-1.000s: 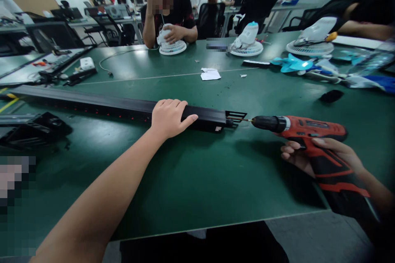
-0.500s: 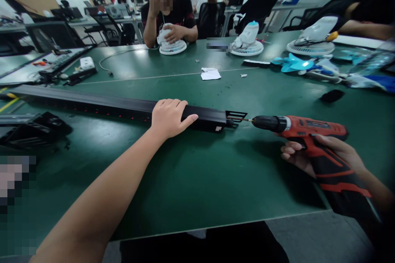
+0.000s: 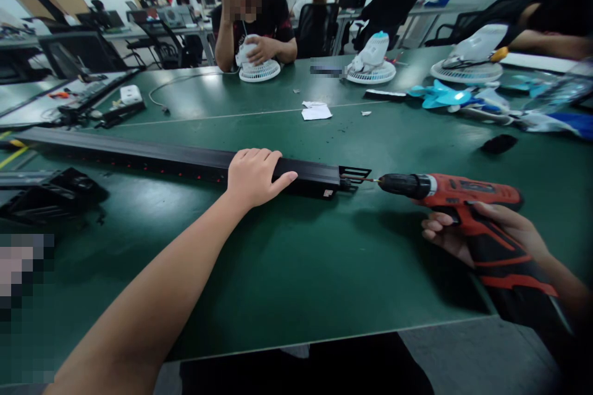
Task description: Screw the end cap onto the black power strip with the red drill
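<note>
A long black metal bar (image 3: 194, 160), with a row of small red dots along its near side, lies across the table. My left hand (image 3: 256, 176) grips it near its right end, fingers over the top and far edge, thumb pointing right. A slotted black bracket (image 3: 356, 173) sticks out of that end. My right hand (image 3: 503, 231) is wrapped around the handle of a red and black power drill (image 3: 467, 192), a finger by the trigger. The drill's long thin bit (image 3: 365, 179) points left into the bar's end; its tip is hidden.
White paper (image 3: 317, 112) lies beyond the bar. Black metal parts (image 3: 50, 194) sit at left. Fan parts (image 3: 370, 65), blue fan blades (image 3: 440, 95) and a black scrap (image 3: 499, 144) lie far right. Across the table a person (image 3: 271, 18) holds a white fan part.
Both my hands, the drill and the bar look the same as before. In the far left background, a standing person has shifted and now shows more fully.
</note>
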Motion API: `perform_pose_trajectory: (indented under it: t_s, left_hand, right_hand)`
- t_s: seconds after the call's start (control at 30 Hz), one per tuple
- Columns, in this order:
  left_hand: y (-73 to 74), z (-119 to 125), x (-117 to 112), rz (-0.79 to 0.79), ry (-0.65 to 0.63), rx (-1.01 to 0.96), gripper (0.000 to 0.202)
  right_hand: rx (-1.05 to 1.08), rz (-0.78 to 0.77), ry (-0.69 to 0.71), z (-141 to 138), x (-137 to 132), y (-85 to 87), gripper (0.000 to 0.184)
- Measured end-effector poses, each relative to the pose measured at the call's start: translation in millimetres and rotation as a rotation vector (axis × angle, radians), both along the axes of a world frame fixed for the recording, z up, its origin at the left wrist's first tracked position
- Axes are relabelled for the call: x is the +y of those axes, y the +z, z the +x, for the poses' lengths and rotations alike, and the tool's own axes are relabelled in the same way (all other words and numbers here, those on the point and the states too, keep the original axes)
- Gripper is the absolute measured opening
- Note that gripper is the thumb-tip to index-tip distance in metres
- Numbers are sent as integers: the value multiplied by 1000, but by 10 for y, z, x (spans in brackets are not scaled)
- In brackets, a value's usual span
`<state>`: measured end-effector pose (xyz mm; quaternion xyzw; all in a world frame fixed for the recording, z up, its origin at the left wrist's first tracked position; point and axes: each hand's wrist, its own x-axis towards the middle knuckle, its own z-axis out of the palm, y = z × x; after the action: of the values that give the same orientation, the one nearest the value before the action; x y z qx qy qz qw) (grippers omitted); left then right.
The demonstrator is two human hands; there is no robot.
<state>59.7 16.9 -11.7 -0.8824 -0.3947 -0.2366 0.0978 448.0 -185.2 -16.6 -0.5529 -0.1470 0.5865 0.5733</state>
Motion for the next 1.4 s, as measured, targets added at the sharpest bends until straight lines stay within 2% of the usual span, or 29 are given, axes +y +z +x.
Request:
perform_pose_trajectory:
  t_s: [0.3, 0.57, 0.73, 0.9, 1.27, 1.4]
  left_hand:
    - [-11, -3, 10, -4, -1, 2, 73]
    - [0, 0, 4, -2, 1, 1, 75]
    - [4, 2, 3, -18, 2, -6, 74]
    - [22, 4, -11, -18, 6, 3, 72]
    - [8, 2, -7, -15, 5, 2, 72]
    - [15, 4, -10, -21, 7, 3, 71]
  right_hand:
    - [20, -12, -3, 14, -5, -7, 39]
    - [1, -17, -6, 24, -5, -11, 41]
    - [31, -42, -25, 29, -1, -26, 34]
    - [32, -46, -44, 13, -7, 4, 39]
    - [37, -53, -54, -7, 2, 2, 33]
    - [45, -45, -39, -7, -3, 28, 36]
